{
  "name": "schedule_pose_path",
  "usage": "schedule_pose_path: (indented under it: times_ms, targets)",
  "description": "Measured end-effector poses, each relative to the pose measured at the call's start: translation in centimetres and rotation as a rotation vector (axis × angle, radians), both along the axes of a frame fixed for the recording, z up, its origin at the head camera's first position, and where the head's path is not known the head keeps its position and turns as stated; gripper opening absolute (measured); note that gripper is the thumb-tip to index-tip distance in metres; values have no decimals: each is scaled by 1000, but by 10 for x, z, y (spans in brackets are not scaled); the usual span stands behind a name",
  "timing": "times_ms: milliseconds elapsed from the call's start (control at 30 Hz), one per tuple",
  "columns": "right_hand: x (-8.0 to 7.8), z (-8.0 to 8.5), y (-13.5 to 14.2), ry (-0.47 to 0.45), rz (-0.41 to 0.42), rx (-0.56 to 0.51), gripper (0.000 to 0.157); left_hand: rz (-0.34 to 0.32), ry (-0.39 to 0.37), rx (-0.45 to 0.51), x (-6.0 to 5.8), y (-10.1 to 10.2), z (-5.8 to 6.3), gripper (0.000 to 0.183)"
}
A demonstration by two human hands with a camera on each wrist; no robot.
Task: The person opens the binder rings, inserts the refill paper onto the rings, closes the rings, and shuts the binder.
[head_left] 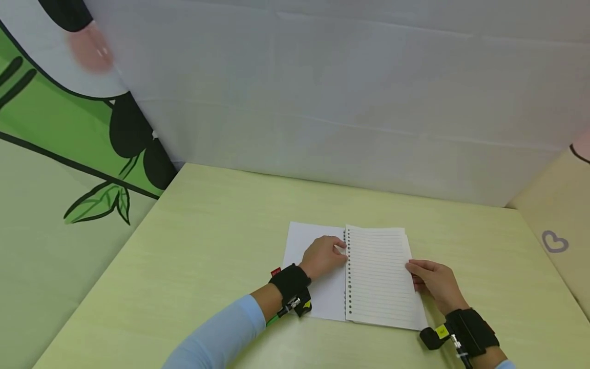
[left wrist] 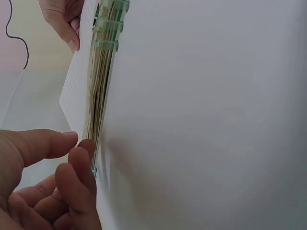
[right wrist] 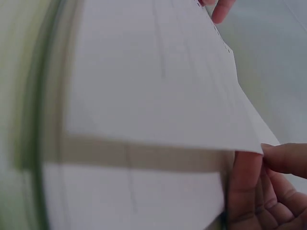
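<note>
A loose-leaf notebook (head_left: 318, 302) lies open, its plain white cover side to the left and its pages to the right. The topmost lined sheet (head_left: 375, 277) has a row of punched holes along its left edge, beside the binder rings (left wrist: 109, 28). With curled fingers, my left hand (head_left: 324, 255) pinches that hole edge above the middle of the binding. My right hand (head_left: 438, 282) pinches the sheet's right edge between thumb and fingers. In the right wrist view, this edge is lifted off the pages (right wrist: 134, 196) below, with the right fingers partly hidden underneath.
The notebook is on a pale yellow-green table (head_left: 221, 230). A white sheet-like wall covering (head_left: 322, 102) rises behind the table's back edge. Printed panels stand at the sides, the left one with a green cartoon (head_left: 69, 118), the right one with a heart (head_left: 555, 242).
</note>
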State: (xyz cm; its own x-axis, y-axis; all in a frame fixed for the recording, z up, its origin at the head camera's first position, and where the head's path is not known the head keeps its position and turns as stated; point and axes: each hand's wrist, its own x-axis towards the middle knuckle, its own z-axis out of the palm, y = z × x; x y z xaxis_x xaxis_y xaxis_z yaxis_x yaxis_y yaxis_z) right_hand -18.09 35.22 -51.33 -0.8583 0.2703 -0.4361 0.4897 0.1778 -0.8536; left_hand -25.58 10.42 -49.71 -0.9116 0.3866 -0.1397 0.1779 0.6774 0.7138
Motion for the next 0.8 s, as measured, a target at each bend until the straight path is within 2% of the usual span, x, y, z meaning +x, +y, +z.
schedule_pose_path:
  times_ms: [400,800]
  targets:
    - [-7,1,7,9,21,13,58,0,71,-101,-8,10,4,28]
    - [-11,-1,14,-14,10,5,60,-1,121,-126,-15,19,-1,30]
